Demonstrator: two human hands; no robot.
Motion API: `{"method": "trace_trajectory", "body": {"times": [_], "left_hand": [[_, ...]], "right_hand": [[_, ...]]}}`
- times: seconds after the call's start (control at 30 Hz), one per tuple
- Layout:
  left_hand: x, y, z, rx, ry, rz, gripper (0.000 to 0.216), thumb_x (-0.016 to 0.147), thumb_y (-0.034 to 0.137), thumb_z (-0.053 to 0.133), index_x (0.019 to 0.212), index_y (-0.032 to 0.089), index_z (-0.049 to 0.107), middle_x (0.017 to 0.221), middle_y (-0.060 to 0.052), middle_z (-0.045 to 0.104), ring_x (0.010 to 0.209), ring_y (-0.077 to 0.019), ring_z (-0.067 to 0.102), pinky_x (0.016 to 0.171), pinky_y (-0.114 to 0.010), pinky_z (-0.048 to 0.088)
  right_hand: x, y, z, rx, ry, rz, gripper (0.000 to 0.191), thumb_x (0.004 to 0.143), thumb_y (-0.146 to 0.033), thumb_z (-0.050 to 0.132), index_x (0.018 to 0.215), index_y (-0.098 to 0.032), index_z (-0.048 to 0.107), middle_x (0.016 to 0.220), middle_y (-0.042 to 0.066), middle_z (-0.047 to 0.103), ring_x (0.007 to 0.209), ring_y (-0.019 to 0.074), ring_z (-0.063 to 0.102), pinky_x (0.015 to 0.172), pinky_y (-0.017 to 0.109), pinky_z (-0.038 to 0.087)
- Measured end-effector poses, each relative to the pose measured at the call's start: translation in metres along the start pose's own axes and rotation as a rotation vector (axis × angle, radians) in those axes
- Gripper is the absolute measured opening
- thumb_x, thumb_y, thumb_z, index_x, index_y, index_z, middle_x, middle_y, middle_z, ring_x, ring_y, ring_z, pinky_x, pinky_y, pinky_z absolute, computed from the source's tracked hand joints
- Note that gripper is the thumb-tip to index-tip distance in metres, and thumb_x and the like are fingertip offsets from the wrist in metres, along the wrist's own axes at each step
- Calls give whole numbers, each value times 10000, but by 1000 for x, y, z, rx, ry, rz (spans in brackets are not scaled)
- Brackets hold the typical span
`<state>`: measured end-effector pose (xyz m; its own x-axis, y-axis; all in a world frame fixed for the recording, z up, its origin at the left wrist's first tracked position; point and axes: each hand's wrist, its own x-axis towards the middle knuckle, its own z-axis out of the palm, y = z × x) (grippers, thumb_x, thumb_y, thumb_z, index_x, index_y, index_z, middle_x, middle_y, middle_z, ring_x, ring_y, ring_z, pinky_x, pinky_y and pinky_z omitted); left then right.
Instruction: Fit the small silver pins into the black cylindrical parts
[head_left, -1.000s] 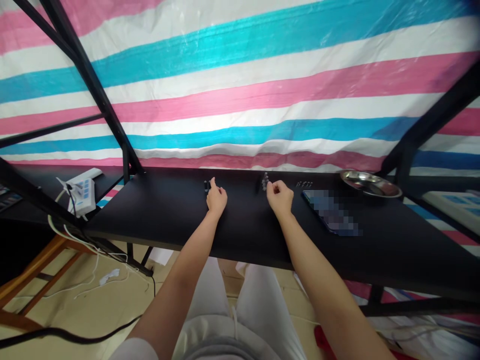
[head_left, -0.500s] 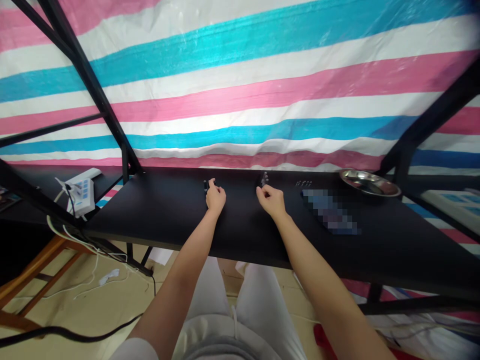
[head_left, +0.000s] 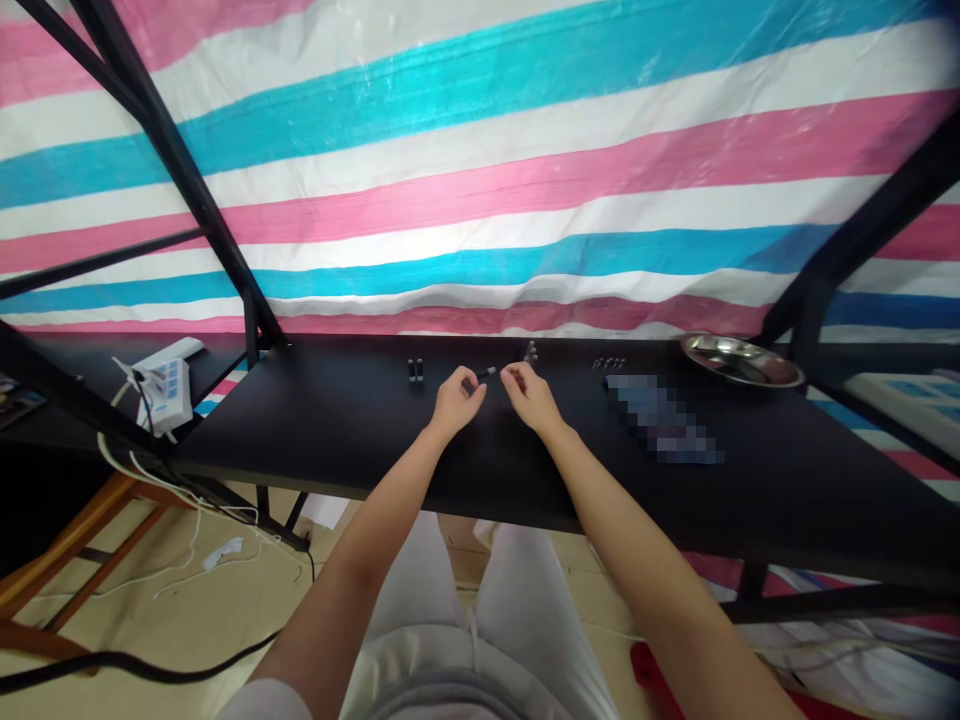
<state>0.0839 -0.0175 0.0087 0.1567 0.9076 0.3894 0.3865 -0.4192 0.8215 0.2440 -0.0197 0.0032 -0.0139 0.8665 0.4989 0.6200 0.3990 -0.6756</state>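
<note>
Both hands have drawn together: left hand (head_left: 455, 400) pinches what seems a small dark pin (head_left: 484, 374); right hand (head_left: 529, 395), fingers bunched, sits just beside its tip.

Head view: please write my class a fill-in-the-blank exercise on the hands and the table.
The left hand pinches a small dark piece above the ___ table.
The metal dish stands at the table's far ___ corner.
Two upright dark parts stand to the ___ of the left hand.
Missing: black; right; left.
</note>
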Motion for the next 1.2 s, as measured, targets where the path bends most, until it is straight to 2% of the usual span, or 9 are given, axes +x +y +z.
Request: {"method": "trace_trajectory", "body": {"times": [0.1, 0.2, 0.3, 0.4, 0.57, 0.73, 0.97, 1.07, 1.2], "left_hand": [[-4, 2, 2, -34, -74, 7, 147, 758, 292, 523, 729, 188, 423, 565, 79, 408, 417, -38, 359, 467, -176, 288], [-6, 2, 4, -69, -122, 17, 154, 762, 295, 527, 734, 185, 423, 532, 85, 391, 406, -35, 341, 454, -171, 276], [-5, 1, 6, -149, -124, 52, 178, 762, 271, 533, 883, 189, 432, 702, 58, 515, 407, -11, 365, 454, -163, 303], [-4, 1, 6, -195, -94, 68, 325, 776, 259, 524, 1067, 211, 387, 865, 23, 552, 414, 2, 392, 466, -162, 342], [-4, 0, 5, -157, -134, 55, 156, 826, 295, 465, 925, 177, 487, 788, 11, 555, 443, -16, 418, 460, -160, 345], [-5, 1, 4, -134, -77, 80, 312, 804, 293, 515, 1101, 210, 464, 847, 12, 542, 423, -4, 388, 449, -157, 342], [-5, 3, 3, -80, -70, 77, 203, 826, 323, 487, 971, 186, 523, 789, 16, 542, 457, -21, 440, 464, -159, 345], [-4, 5, 2, -75, -54, 49, 228, 840, 381, 460, 920, 179, 529, 705, 25, 555, 471, -39, 467, 479, -161, 363], [-3, 8, 0, -145, -21, -17, 328, 844, 471, 415, 758, 169, 511, 623, 32, 548, 426, -41, 444, 453, -172, 360]], "right_hand": [[0, -3, 2, 1, -57, 10, 402, 886, -507, 244, 753, -218, 489, 680, 22, 572, 617, 151, 528, 630, 258, 396], [-2, -7, 4, 11, -59, 1, 438, 893, -512, 211, 647, -222, 426, 591, 5, 511, 558, 141, 490, 592, 253, 371], [-6, -12, 4, 35, 4, 7, 446, 888, -526, 219, 615, -222, 398, 555, -5, 482, 517, 129, 455, 561, 248, 351], [-10, -18, 3, 68, 53, 19, 454, 885, -542, 212, 622, -221, 395, 552, -6, 480, 505, 122, 445, 552, 243, 349], [-16, -24, 1, 89, 78, 28, 477, 874, -578, 200, 610, -223, 379, 539, -10, 454, 506, 121, 436, 549, 242, 353], [-16, -21, 0, 106, 92, 49, 482, 868, -590, 204, 623, -221, 394, 535, -11, 455, 500, 123, 438, 535, 241, 355], [-15, -20, -1, 73, 102, 52, 475, 874, -568, 212, 599, -223, 389, 538, 3, 482, 507, 131, 458, 542, 250, 358], [-16, -19, -1, 74, 115, 47, 453, 883, -539, 222, 598, -225, 382, 536, -2, 468, 507, 131, 454, 546, 249, 356], [-16, -18, 0, 82, 128, 51, 427, 890, -506, 240, 617, -221, 400, 557, -5, 480, 518, 125, 456, 563, 245, 364]]}}
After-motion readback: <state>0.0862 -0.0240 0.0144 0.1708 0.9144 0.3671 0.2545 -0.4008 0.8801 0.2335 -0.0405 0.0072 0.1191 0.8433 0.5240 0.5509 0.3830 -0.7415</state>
